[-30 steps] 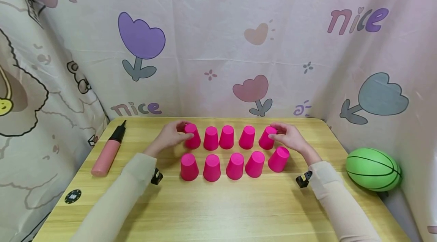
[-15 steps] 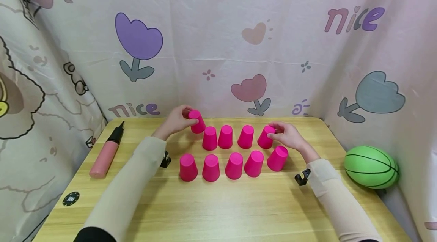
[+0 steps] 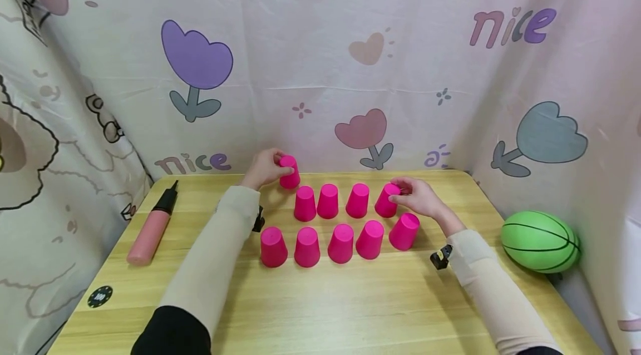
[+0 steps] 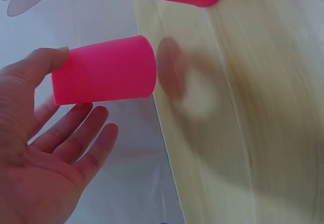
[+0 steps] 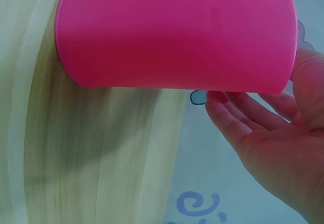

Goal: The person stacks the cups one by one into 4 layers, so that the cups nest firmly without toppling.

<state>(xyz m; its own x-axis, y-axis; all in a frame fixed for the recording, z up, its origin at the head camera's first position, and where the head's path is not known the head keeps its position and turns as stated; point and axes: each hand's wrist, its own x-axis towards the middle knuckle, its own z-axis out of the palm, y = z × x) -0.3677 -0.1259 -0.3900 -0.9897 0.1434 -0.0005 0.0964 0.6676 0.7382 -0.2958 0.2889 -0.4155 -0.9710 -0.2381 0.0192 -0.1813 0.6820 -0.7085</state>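
Several pink cups stand upside down in two rows on the wooden table (image 3: pixel 350 310). My left hand (image 3: pixel 274 167) holds one pink cup (image 3: pixel 289 171) lifted above the table's back edge, just left of the back row. In the left wrist view the thumb lies on that cup (image 4: pixel 106 70) and the other fingers (image 4: pixel 76 133) spread below it. My right hand (image 3: pixel 400 191) grips the top of the back row's rightmost cup (image 3: pixel 385 202), which stands on the table. That cup (image 5: pixel 177 37) fills the right wrist view. The front row (image 3: pixel 341 243) is untouched.
A pink air pump (image 3: pixel 150 227) with a black nozzle lies at the table's left. A black round token (image 3: pixel 100 296) sits near the front left edge. A green ball (image 3: pixel 541 241) rests off the right side. Patterned curtains enclose the back and sides.
My left hand has lifted the back row's leftmost cup off the table, up and towards the back. My right hand has stayed on the rightmost back cup.
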